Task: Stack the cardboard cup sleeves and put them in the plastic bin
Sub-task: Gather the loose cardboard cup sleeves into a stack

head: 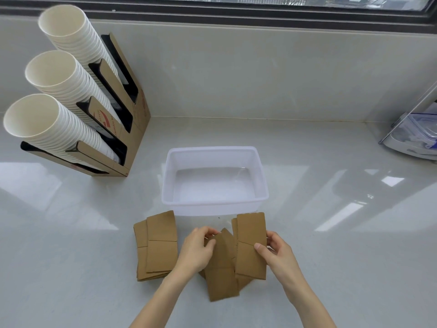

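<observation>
Flat brown cardboard cup sleeves lie on the pale counter in front of a translucent plastic bin (261,185), which holds nothing. A loose stack of sleeves (158,247) rests at the left, untouched. In the middle, my left hand (197,249) grips the top edge of a tilted sleeve (220,273). My right hand (275,250) pinches the right edge of another sleeve (250,242), thumb on top, over a few more sleeves beneath it.
A cardboard dispenser (132,129) at the left holds three slanted rows of white paper cups (54,129). A clear lidded container (416,136) sits at the far right edge. A wall and window ledge run behind the counter.
</observation>
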A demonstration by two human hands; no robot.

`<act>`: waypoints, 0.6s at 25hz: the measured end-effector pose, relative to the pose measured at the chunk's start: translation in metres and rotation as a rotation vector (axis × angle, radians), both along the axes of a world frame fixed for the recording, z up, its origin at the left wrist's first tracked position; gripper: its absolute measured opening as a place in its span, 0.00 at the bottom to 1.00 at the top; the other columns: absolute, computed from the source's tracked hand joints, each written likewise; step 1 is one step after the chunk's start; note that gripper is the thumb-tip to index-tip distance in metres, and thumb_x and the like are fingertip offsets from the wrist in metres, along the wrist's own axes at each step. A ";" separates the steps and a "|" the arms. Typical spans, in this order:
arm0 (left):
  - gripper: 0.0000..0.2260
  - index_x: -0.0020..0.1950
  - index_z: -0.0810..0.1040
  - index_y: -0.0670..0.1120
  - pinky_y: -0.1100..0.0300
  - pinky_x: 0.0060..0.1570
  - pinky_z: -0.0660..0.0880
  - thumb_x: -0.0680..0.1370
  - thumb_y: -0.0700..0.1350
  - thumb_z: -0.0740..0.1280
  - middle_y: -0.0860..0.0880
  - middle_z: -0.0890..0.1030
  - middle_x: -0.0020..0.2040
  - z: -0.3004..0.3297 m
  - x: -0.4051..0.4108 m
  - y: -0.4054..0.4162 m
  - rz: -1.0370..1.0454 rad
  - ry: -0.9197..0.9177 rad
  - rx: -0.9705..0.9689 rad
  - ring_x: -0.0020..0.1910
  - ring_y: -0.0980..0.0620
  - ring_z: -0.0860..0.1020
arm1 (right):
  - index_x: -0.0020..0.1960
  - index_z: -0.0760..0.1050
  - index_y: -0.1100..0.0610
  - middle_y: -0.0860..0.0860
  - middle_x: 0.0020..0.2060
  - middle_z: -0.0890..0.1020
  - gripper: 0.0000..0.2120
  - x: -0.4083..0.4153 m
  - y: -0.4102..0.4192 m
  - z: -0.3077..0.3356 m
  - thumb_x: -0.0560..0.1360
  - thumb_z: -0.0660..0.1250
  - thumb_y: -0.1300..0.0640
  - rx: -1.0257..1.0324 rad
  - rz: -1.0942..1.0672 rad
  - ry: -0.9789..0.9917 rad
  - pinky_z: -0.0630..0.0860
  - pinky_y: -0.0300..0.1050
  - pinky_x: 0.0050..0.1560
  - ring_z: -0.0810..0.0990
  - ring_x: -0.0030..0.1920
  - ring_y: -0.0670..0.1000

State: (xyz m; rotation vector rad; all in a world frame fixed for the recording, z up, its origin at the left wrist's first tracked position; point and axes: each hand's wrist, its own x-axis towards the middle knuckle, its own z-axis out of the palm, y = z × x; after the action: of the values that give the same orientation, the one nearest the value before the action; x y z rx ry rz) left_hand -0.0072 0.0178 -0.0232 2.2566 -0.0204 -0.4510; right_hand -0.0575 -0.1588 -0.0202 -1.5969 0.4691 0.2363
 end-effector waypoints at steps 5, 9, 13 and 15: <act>0.09 0.45 0.77 0.52 0.75 0.36 0.72 0.78 0.40 0.59 0.52 0.78 0.44 0.016 0.001 0.000 0.132 0.236 -0.427 0.43 0.59 0.75 | 0.52 0.73 0.50 0.50 0.51 0.81 0.09 -0.003 0.011 -0.002 0.75 0.63 0.61 -0.034 0.132 0.012 0.76 0.36 0.43 0.79 0.49 0.48; 0.09 0.50 0.79 0.47 0.63 0.46 0.75 0.78 0.40 0.59 0.49 0.82 0.47 0.017 0.002 -0.001 0.215 0.349 -0.645 0.46 0.53 0.79 | 0.56 0.73 0.53 0.49 0.50 0.80 0.09 -0.004 0.021 -0.002 0.76 0.61 0.59 -0.092 0.163 0.019 0.75 0.33 0.40 0.78 0.48 0.44; 0.12 0.52 0.78 0.44 0.67 0.43 0.78 0.79 0.38 0.55 0.47 0.82 0.47 0.019 0.003 -0.002 0.243 0.419 -0.857 0.45 0.55 0.80 | 0.57 0.72 0.52 0.50 0.52 0.82 0.11 -0.004 0.023 -0.004 0.76 0.61 0.61 -0.033 0.177 0.025 0.77 0.34 0.45 0.80 0.52 0.47; 0.13 0.57 0.76 0.42 0.69 0.43 0.78 0.80 0.38 0.53 0.47 0.80 0.49 0.019 0.004 -0.004 0.267 0.434 -0.877 0.47 0.55 0.79 | 0.57 0.72 0.52 0.50 0.52 0.81 0.11 -0.003 0.021 -0.004 0.76 0.61 0.62 -0.026 0.159 0.028 0.77 0.34 0.45 0.80 0.52 0.46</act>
State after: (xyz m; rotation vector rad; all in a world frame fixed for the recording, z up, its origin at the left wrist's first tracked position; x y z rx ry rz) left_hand -0.0029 0.0141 -0.0038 1.2539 0.2551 -0.6250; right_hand -0.0608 -0.1378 -0.0242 -1.6605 0.3682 0.3751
